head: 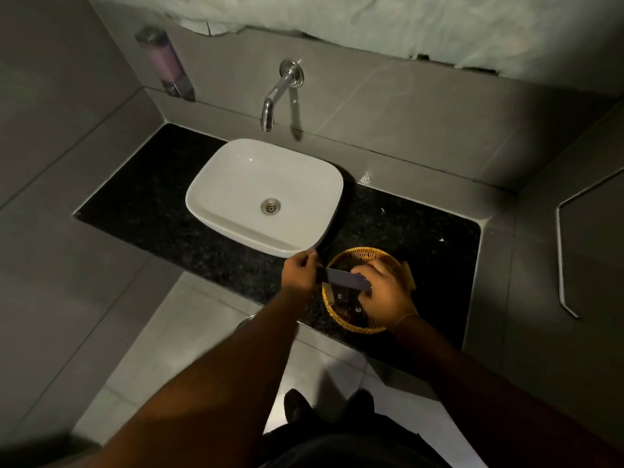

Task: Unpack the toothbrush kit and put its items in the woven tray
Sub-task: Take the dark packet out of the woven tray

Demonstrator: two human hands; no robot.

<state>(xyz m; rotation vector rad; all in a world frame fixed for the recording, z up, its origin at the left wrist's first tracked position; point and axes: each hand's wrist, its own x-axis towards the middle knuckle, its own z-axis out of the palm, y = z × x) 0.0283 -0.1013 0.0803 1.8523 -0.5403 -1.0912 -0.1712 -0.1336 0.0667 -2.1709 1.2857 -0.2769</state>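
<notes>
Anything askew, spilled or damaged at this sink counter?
Little stands out. White flecks lie on the black counter right of the sink, and the covering above the tiles has a ragged lower edge. Both hands hold the dark box over the tray; nothing spilled.

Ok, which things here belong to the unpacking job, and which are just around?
Job: dark toothbrush kit box, held by left hand and right hand; woven tray; small dark packets in it.
Around: sink, tap, soap dispenser, black counter.
</notes>
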